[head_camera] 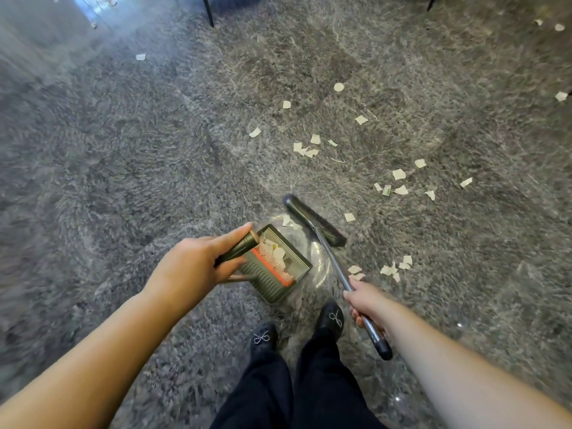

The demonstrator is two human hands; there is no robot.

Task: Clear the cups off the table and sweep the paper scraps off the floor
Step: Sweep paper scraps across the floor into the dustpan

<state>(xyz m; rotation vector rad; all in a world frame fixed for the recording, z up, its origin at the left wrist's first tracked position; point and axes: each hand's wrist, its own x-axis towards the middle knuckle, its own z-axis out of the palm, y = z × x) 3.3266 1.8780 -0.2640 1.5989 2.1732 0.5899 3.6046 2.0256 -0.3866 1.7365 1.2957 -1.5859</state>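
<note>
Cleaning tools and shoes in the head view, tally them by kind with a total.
Broom: 1
Dustpan: 1
Shoes: 2
Total: 4

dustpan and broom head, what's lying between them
In the head view, a couple of paper scraps lie on the floor between the dustpan and the broom head.

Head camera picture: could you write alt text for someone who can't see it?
Seen from above, a person's left hand grips the handle of a green dustpan holding paper scraps, while the right hand holds a broom whose head rests on the grey floor. More paper scraps lie scattered ahead and to the right.
</note>
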